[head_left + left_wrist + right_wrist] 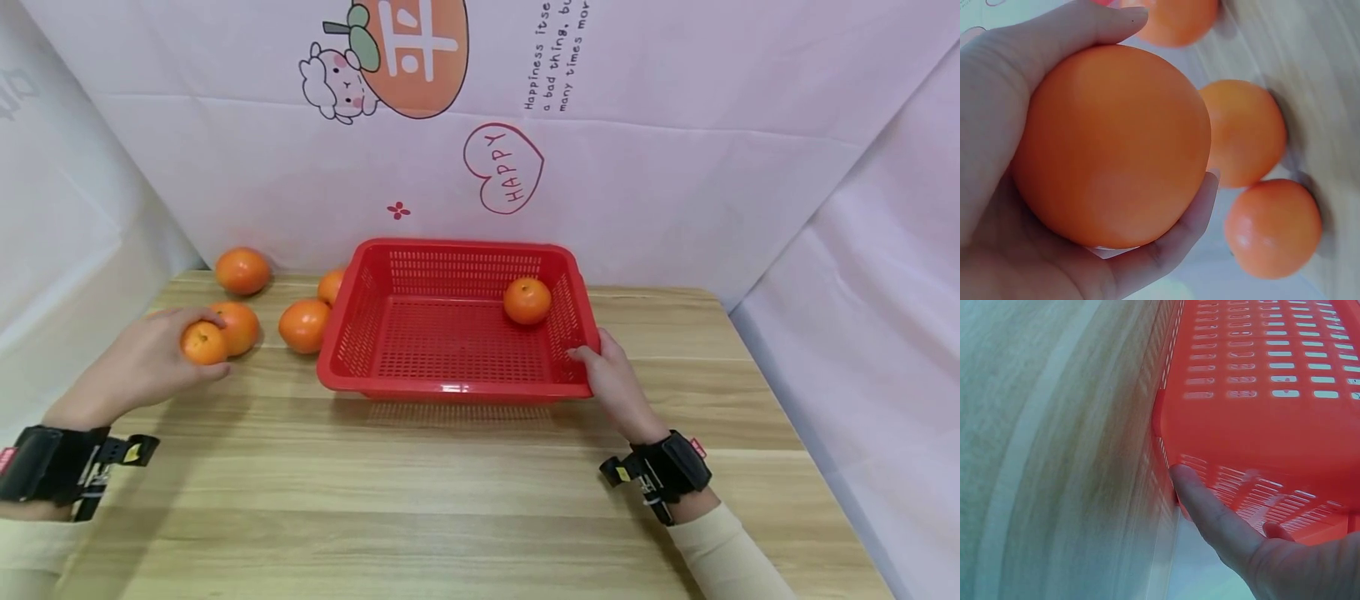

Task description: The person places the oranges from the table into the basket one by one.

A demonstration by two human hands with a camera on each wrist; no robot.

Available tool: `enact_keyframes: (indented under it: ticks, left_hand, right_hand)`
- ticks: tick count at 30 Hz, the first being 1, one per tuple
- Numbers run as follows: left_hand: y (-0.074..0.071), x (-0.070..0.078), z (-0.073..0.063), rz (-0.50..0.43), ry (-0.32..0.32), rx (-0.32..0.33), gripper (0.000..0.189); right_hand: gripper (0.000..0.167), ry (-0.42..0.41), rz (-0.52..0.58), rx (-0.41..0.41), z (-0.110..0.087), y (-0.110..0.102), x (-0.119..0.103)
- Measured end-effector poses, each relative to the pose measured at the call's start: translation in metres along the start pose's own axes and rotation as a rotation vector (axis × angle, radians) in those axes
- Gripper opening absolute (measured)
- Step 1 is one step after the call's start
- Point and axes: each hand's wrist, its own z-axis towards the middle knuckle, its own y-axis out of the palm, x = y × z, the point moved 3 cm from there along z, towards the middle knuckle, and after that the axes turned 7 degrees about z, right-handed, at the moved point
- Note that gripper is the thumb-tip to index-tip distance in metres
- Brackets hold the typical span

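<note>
My left hand [153,358] curls its thumb and fingers round an orange [204,342] at the left of the table; up close in the left wrist view, the round orange [1113,147] fills the palm. Just behind it lies another orange [242,327]. With my right hand [618,387] I grip the right side of a red plastic basket [457,390], thumb over the rim and fingers against the outside. The right wrist view shows the slotted basket wall [1260,431] with a finger along it. One orange [527,301] sits inside, near the basket's right end.
More oranges lie left of the basket: one at the back [243,271], one beside the basket [304,326], and one partly hidden by its rim [330,286]. A white printed cloth [637,192] hangs behind the wooden table [450,517], with white cloth at both sides.
</note>
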Motion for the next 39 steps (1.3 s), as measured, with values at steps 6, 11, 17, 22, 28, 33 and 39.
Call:
enact_keyframes:
  ticks: [6, 11, 17, 22, 28, 33, 39]
  left_hand:
    - [-0.004, 0.018, 0.01, 0.018, 0.052, 0.048, 0.053]
    - [-0.009, 0.033, 0.017, 0.067, 0.04, -0.002, 0.052]
    - [-0.014, 0.052, 0.028, 0.045, 0.042, -0.023, 0.053]
    - [-0.018, 0.065, 0.036, 0.027, 0.061, -0.015, 0.055]
    - [-0.019, 0.078, 0.043, 0.008, 0.064, -0.061, 0.056]
    - [-0.019, 0.087, 0.048, 0.001, 0.074, -0.097, 0.055]
    - [-0.021, 0.097, 0.057, 0.013, 0.112, -0.11, 0.05]
  right_hand:
    - [0.052, 0.002, -0.009, 0.001, 0.0, -0.001, 0.0]
    - [0.052, 0.003, -0.011, 0.0, 0.0, -0.001, 0.0]
    - [0.051, 0.002, 0.001, -0.002, 0.0, 0.001, 0.0]
    - [0.052, 0.004, 0.003, 0.0, -0.001, 0.0, -0.001]
    - [0.052, 0.006, -0.003, -0.002, 0.0, 0.0, -0.002]
    - [0.052, 0.008, 0.001, -0.004, 0.0, 0.0, 0.0]
    - [0.052, 0.007, -0.005, -0.003, 0.0, 0.0, 0.001]
